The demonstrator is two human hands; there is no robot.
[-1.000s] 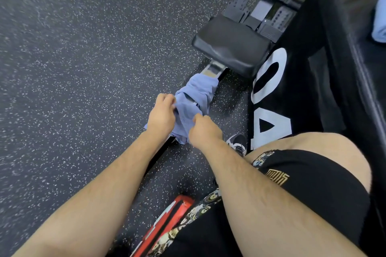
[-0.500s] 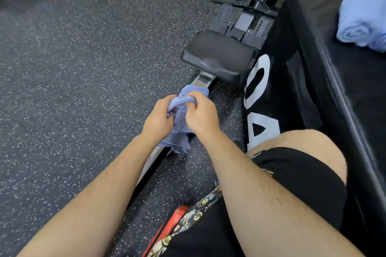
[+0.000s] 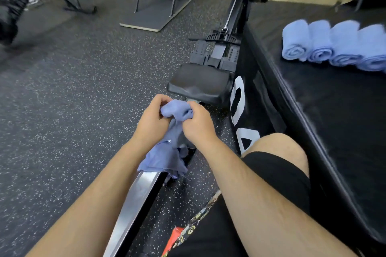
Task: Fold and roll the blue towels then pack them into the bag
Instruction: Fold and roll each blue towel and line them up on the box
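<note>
A crumpled blue towel [image 3: 165, 155] hangs in front of me over the rowing machine's metal rail [image 3: 133, 200]. My left hand [image 3: 151, 123] grips its bunched top from the left. My right hand [image 3: 197, 125] grips the same bunch from the right, knuckles up, and the loose end droops below both hands. Several rolled blue towels [image 3: 334, 45] lie side by side on the black padded box [image 3: 325, 98] at the right. I see no bag that I can name with certainty.
The rower's black seat [image 3: 201, 83] sits just beyond my hands, with its footplates [image 3: 215, 52] behind. My bare knee [image 3: 277, 148] and black shorts are at the lower right. A red object [image 3: 174, 240] pokes out near my leg. Speckled rubber floor [image 3: 62, 100] spreads left, with gym stands at the back.
Both hands gathered the towel off the rail and lifted it into a bunch. My view tilted up, bringing the rolled towels on the box and the back wall into sight.
</note>
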